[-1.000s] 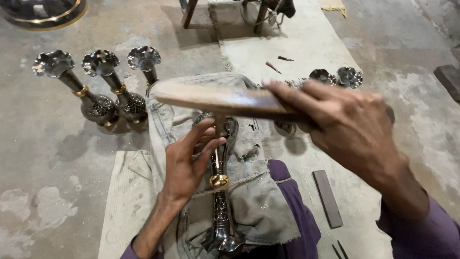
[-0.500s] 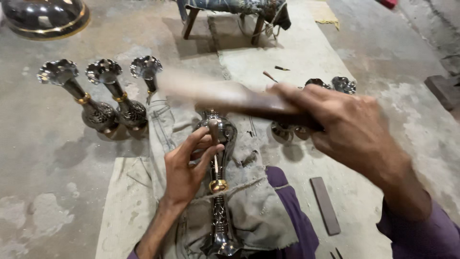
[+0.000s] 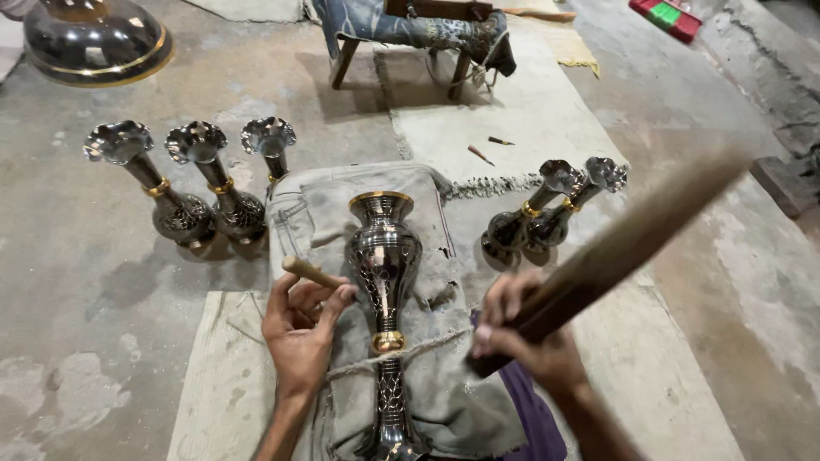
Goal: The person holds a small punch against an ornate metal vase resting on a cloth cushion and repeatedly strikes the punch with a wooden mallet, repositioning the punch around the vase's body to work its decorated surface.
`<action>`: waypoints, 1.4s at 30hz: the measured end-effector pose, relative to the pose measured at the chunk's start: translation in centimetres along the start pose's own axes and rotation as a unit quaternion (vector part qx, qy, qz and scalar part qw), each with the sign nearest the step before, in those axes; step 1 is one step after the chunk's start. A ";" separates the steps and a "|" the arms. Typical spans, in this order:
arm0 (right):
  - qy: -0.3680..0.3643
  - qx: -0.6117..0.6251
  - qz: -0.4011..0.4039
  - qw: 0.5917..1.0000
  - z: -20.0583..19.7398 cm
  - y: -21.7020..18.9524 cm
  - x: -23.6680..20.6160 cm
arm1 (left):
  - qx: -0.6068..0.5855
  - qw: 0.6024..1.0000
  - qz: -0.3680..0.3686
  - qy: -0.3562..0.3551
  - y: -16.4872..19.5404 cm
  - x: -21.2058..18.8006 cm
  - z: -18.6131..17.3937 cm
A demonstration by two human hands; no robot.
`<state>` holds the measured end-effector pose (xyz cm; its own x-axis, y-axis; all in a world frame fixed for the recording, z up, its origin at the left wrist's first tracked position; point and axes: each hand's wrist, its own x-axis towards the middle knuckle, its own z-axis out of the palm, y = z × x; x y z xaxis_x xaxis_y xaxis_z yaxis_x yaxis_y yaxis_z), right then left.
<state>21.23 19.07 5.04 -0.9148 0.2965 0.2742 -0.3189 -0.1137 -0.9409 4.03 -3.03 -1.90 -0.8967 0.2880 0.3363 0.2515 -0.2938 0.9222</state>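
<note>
The left hand (image 3: 299, 329) pinches a small punch (image 3: 312, 273) against the belly of a metal vase (image 3: 384, 256) lying on a grey cloth (image 3: 444, 393) over the lap. The right hand (image 3: 530, 341) is clamped on a raised wooden stick (image 3: 623, 248). This looks like engraving mid-stroke; next calls for a square blow on the punch. More vases (image 3: 192, 183) stand on the floor (image 3: 85, 341).

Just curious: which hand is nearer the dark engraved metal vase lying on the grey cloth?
Left. The left hand touches the vase beside its body; the right hand stays apart, gripping a wooden stick.
</note>
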 end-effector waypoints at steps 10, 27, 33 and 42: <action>0.044 0.030 0.032 0.998 1.2 5.6 -2.6 | -0.134 0.980 -0.111 0.093 -1.0 0.1 -0.6; 0.055 -0.122 0.127 0.983 0.3 3.9 -0.8 | 0.000 0.990 0.024 -0.139 0.4 3.4 -0.3; 0.065 -0.331 0.023 0.941 -2.6 -0.5 2.0 | 0.008 0.965 0.114 -0.234 1.4 5.8 -0.3; -0.105 -0.793 -0.024 0.600 -3.8 -6.3 5.6 | 0.067 0.949 0.110 -0.288 -0.6 6.3 -0.2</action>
<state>19.09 25.06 11.76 -0.9781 0.1191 0.1707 0.1388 0.9844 0.1080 -1.81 -1.27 -0.37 -0.4795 0.6950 0.5357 0.4882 -0.2960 0.8210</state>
